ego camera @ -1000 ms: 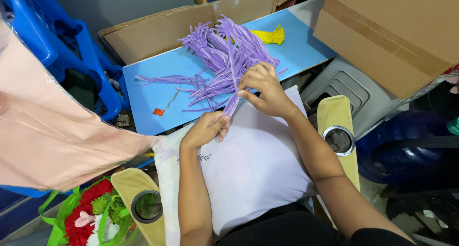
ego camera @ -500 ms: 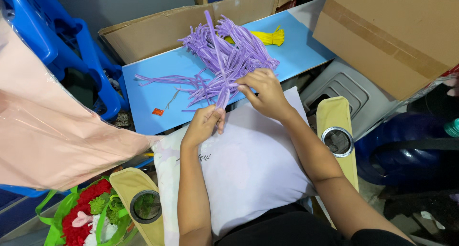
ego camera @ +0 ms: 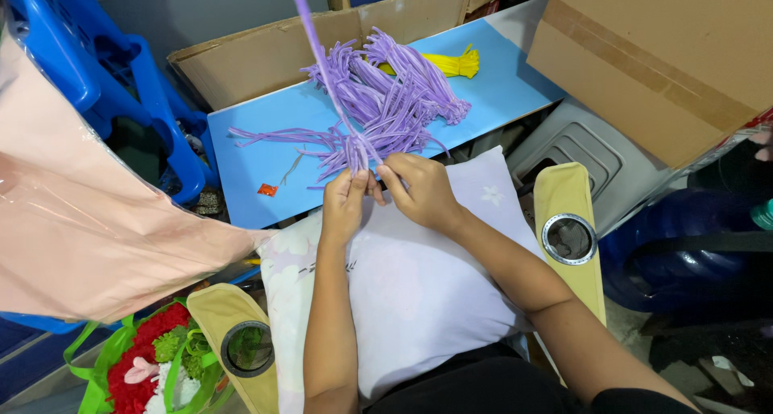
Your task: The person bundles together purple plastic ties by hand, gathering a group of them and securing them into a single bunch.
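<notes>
Head view, looking down at 2 bare hands over a lap. Centre of the frame: the left hand (ego camera: pixel 346 204) and the right hand (ego camera: pixel 419 190) meet, fingertips almost touching, both pinched on the lower end of a single purple strip (ego camera: pixel 326 72). The strip rises tilted from the hands toward the upper centre of the frame, its tip above the edge of the blue board. Both hands are clenched on the strip at its base.

Just above the hands: a loose heap of purple strips (ego camera: pixel 386 100) lies spread on a blue board (ego camera: pixel 258 152), which runs from centre left to upper right. A small bundle of yellow strips (ego camera: pixel 455 61) lies at the heap's upper right, on the same board. A small orange scrap (ego camera: pixel 267 189) lies on the board's lower left part.

Under the forearms: a pale lilac pillow (ego camera: pixel 419 293) with flower print. Upper frame: an open cardboard box (ego camera: pixel 258 60) behind the board; a second cardboard box (ego camera: pixel 668 51) at upper right. Left: pink plastic sheet (ego camera: pixel 88 237) and blue plastic chairs (ego camera: pixel 113 68). Lower left: a green bag of red and green flowers (ego camera: pixel 157 358).
</notes>
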